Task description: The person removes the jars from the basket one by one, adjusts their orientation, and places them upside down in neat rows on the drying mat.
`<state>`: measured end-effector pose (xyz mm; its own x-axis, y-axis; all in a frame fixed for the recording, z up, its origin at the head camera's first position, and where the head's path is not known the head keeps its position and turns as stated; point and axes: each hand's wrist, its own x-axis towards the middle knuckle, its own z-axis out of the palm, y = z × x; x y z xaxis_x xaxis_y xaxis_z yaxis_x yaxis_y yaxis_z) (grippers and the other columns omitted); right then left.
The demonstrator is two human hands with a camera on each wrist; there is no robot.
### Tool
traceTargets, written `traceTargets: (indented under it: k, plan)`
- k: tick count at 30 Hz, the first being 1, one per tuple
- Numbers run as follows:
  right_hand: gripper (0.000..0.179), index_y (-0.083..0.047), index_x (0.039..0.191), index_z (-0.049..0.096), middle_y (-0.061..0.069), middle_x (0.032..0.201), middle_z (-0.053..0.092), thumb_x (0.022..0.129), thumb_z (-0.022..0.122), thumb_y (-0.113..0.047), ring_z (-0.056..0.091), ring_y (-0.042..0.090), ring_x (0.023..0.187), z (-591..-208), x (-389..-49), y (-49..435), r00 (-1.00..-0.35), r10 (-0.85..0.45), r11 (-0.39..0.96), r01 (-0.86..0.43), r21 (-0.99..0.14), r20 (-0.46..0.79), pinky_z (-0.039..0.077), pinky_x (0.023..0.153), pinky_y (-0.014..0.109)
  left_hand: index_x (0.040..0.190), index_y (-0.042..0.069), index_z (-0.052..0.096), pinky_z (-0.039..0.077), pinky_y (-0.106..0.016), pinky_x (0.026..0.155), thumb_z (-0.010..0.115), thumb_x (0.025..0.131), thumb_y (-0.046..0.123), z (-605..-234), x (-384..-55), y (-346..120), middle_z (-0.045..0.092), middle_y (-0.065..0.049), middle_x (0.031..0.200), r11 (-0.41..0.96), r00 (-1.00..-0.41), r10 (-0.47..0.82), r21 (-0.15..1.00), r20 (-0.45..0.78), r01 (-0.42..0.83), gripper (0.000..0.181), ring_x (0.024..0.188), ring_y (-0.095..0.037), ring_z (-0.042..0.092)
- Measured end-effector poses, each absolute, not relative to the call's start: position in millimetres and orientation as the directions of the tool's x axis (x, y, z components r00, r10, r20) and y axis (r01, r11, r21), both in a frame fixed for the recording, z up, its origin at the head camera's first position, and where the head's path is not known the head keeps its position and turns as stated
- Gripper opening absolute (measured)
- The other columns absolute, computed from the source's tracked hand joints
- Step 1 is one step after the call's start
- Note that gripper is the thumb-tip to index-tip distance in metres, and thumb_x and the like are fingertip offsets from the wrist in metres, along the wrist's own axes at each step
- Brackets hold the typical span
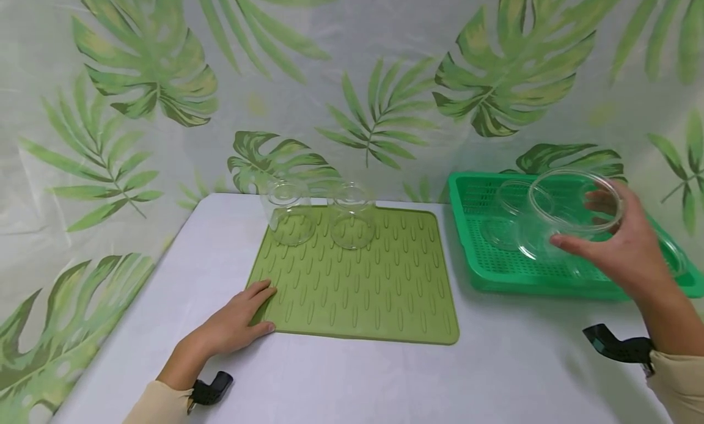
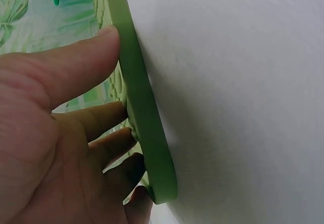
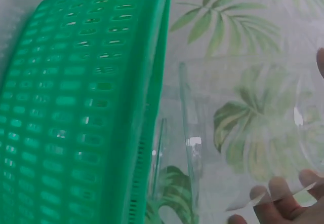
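My right hand (image 1: 632,241) grips a clear round jar (image 1: 574,227) near its rim, thumb on one side and fingers on the other. It holds the jar tilted over the green plastic basket (image 1: 478,280). In the right wrist view, the transparent jar (image 3: 243,138) is beside the fingertips (image 3: 283,193). My left hand (image 1: 233,323) rests at the near left corner of the green ridged mat (image 1: 363,289). Its thumb and fingers touch the mat's edge (image 2: 144,112) in the left wrist view. Two clear jars (image 1: 291,225) (image 1: 352,228) stand at the mat's far left.
Inside the basket is another clear jar (image 1: 503,219), and clear glass also shows at its right end (image 1: 671,253). A white cloth (image 1: 385,381) covers the table. Behind it hangs a leaf-patterned sheet (image 1: 396,39).
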<state>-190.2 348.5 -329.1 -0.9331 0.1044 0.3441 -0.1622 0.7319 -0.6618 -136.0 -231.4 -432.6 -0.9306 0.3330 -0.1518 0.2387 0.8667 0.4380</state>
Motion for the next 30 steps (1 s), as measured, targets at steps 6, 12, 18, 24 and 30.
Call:
traceTargets:
  k: [6, 12, 18, 24, 30]
  plan:
    - [0.106, -0.034, 0.156, 0.021, -0.022, 0.130, 0.042, 0.075, 0.086, -0.013, 0.037, -0.013, 0.099, -329, -194, 345, -0.930, 0.080, 0.717, -0.196, -0.669, 0.359, 0.033, 0.072, 0.007, 0.150, 0.003, 0.039, 0.035, -0.063, 0.113, 0.066, 0.094, 0.028, -431, -136, -230, 0.030, -0.020, 0.160, 0.865, -0.929, 0.342, 0.434, -0.143, 0.252, 0.067, 0.146, -0.047, 0.030]
    - [0.106, -0.038, 0.154, 0.023, -0.007, 0.145, 0.040, 0.074, 0.087, -0.012, 0.039, -0.005, 0.119, -330, -195, 341, -0.927, 0.084, 0.681, -0.214, -0.701, 0.364, 0.034, 0.081, 0.002, 0.150, 0.003, 0.039, 0.036, -0.063, 0.112, 0.067, 0.094, 0.029, -431, -136, -229, 0.030, -0.020, 0.160, 0.865, -0.929, 0.343, 0.432, -0.140, 0.254, 0.068, 0.146, -0.047, 0.031]
    - [0.104, -0.043, 0.152, 0.025, -0.002, 0.149, 0.041, 0.073, 0.089, -0.019, 0.037, 0.010, 0.134, -329, -197, 336, -0.923, 0.079, 0.718, -0.209, -0.664, 0.376, 0.031, 0.090, 0.012, 0.150, 0.003, 0.039, 0.036, -0.063, 0.112, 0.067, 0.094, 0.029, -431, -136, -229, 0.030, -0.020, 0.160, 0.864, -0.928, 0.342, 0.437, -0.147, 0.249, 0.068, 0.146, -0.047, 0.030]
    - [0.112, -0.048, 0.154, 0.016, 0.004, 0.158, 0.037, 0.072, 0.090, -0.024, 0.036, 0.013, 0.131, -329, -198, 328, -0.928, 0.044, 0.755, -0.211, -0.620, 0.370, 0.027, 0.086, 0.013, 0.150, 0.003, 0.039, 0.035, -0.064, 0.112, 0.067, 0.094, 0.028, -431, -136, -230, 0.030, -0.020, 0.160, 0.864, -0.930, 0.337, 0.439, -0.144, 0.245, 0.067, 0.146, -0.048, 0.030]
    - [0.110, -0.039, 0.156, 0.021, 0.008, 0.152, 0.040, 0.071, 0.091, -0.026, 0.032, -0.002, 0.106, -332, -200, 323, -0.929, 0.045, 0.766, -0.203, -0.610, 0.366, 0.029, 0.074, 0.022, 0.150, 0.003, 0.040, 0.035, -0.064, 0.112, 0.067, 0.094, 0.028, -432, -136, -230, 0.030, -0.020, 0.160, 0.865, -0.931, 0.334, 0.440, -0.144, 0.242, 0.067, 0.146, -0.048, 0.029]
